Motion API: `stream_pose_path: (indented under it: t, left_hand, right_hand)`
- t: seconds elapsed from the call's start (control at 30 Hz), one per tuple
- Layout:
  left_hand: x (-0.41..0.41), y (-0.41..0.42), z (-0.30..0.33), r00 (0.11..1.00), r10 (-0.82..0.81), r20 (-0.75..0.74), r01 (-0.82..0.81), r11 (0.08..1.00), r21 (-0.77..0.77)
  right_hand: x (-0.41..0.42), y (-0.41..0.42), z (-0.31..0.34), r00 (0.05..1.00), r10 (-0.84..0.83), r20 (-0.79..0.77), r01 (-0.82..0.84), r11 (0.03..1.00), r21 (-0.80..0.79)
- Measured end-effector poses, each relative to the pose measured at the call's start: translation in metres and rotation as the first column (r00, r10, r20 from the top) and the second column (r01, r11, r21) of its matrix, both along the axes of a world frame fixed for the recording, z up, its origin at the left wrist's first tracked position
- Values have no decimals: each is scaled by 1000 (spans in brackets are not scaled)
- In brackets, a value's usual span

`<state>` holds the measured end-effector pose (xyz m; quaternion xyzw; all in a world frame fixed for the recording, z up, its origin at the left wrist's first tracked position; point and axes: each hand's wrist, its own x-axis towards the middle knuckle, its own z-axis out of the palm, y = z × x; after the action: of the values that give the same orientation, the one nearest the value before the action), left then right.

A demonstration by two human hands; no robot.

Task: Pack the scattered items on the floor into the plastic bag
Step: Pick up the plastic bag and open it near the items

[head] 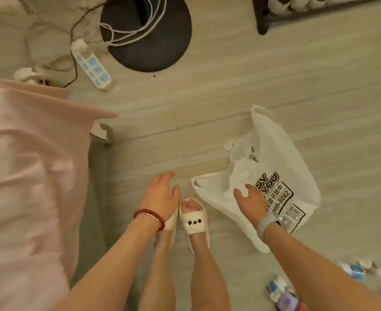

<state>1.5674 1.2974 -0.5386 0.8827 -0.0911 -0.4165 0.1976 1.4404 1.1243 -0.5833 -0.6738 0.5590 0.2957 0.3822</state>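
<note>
Evidently at the outset: both hands reach down toward the plastic bag, nothing packed.

Standing, head down. Plastic bag (272,176) lies crumpled flat on the floor (230,97) to the person's right, printed side up, one handle pointing toward the slippered feet (192,218). Right hand (251,204) hovers over the bag's near edge, fingers spread and loose, gripping nothing; whether it touches the film cannot be told. Left hand (162,196), red bead bracelet at the wrist, hangs slack-fingered and empty above the bare floor beside the bag. Scattered items (283,292), small and blurred, possibly bottles or tubes, lie near the right forearm at the lower edge. Judged best approach: pinch one handle in each hand, pull the mouth wide, set the opening close to the items. Risk: thin film collapsing shut if only one side is lifted.
</note>
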Motion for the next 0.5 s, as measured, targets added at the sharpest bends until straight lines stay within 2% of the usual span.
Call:
stream_pose_path:
  t: [0.13, 0.27, 0.37, 0.5]
  left_hand:
    - [-10, -13, -104, 1000, -28, 3, 28, 999, -18]
    - [-23, -4, -161, 997, -75, -14, 75, 996, -51]
    - [-24, 7, -174, 992, -120, -32, 119, 992, -38]
    - [-16, 5, -161, 971, -240, -5, 240, 971, -17]
  right_hand:
    - [-4, 10, -115, 990, -96, -103, 89, 994, -69]
    - [-11, 18, -186, 959, -205, -195, 184, 975, -120]
    - [-22, 15, -209, 946, -232, -226, 166, 947, -274]
    - [-34, 11, -193, 965, -253, -64, 212, 903, -375]
